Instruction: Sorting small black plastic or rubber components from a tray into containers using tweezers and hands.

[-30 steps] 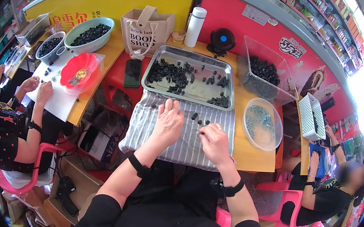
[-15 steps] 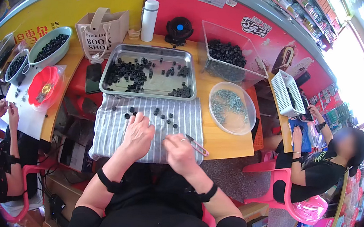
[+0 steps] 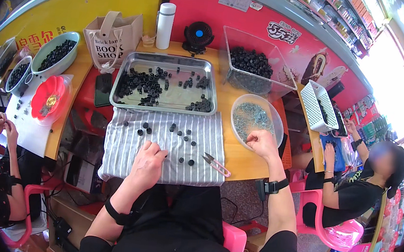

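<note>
My left hand [image 3: 147, 165] rests over the striped cloth [image 3: 113, 158], fingers curled together. A small dark bit shows at its fingertips, too small to name. My right hand [image 3: 262, 144] is at the near rim of a round clear tub [image 3: 280, 125] of thin silvery metal pieces [image 3: 252, 117]. Its fingers are bent together, and what they hold, if anything, is hidden. Several small black cylindrical parts [image 3: 193, 144] lie scattered on the cloth. Thread snips [image 3: 217, 165] with a pinkish handle lie at the cloth's right side.
Beyond the cloth stands a metal tray [image 3: 162, 105] of black parts, with a clear bin [image 3: 281, 87] of more to its right. A white bottle [image 3: 165, 27], small fan [image 3: 198, 37] and tote bag [image 3: 109, 41] stand behind. People work at left and right tables.
My right hand has moved from the cloth beside the snips out to the round tub. My left hand has drawn back slightly toward me. Two black parts now show near the snips.
</note>
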Action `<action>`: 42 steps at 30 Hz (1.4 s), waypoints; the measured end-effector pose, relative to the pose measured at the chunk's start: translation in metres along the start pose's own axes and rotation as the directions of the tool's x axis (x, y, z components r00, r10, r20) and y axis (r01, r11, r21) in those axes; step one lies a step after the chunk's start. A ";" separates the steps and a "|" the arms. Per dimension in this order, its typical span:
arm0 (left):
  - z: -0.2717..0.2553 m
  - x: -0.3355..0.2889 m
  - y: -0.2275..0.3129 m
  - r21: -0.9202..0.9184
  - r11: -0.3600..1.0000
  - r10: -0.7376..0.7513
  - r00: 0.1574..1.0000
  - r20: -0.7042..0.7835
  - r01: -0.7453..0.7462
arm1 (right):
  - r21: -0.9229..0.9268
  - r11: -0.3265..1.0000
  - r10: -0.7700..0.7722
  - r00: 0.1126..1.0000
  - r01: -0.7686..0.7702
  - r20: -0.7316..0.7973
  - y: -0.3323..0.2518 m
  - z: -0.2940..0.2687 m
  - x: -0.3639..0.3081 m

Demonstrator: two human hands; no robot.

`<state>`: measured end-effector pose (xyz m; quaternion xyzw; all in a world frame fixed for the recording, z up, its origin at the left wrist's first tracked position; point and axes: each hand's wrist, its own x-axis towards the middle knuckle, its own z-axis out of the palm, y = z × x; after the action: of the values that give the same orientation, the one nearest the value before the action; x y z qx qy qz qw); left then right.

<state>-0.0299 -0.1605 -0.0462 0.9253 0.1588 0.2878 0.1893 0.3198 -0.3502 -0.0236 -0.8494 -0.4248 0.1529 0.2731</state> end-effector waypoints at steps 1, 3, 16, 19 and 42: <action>-0.001 -0.001 0.000 -0.023 1.000 -0.021 1.000 0.018 0.021 | -0.094 0.996 -0.006 1.000 0.008 0.021 -0.002 0.000 0.003; -0.005 0.000 -0.001 -0.061 0.997 -0.040 0.999 0.014 0.041 | -0.181 0.983 -0.013 0.998 0.023 0.054 -0.008 0.001 0.008; 0.001 -0.004 -0.008 -0.278 0.946 -0.199 0.975 -0.098 0.165 | 0.463 0.846 -0.167 0.956 0.265 -0.242 -0.061 0.029 -0.027; 0.006 -0.004 -0.006 -0.435 0.847 -0.336 0.942 0.006 0.305 | 0.706 0.659 -0.143 0.965 0.260 -0.221 -0.115 0.084 -0.059; 0.020 -0.016 -0.020 -0.924 0.209 -0.460 0.866 0.195 0.319 | 0.307 0.828 -0.342 0.856 0.470 -0.389 -0.150 0.156 -0.064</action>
<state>-0.0341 -0.1548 -0.0782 0.5506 0.2015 0.3236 0.7426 0.1098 -0.2762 -0.0584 -0.6791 -0.5088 0.0336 0.5280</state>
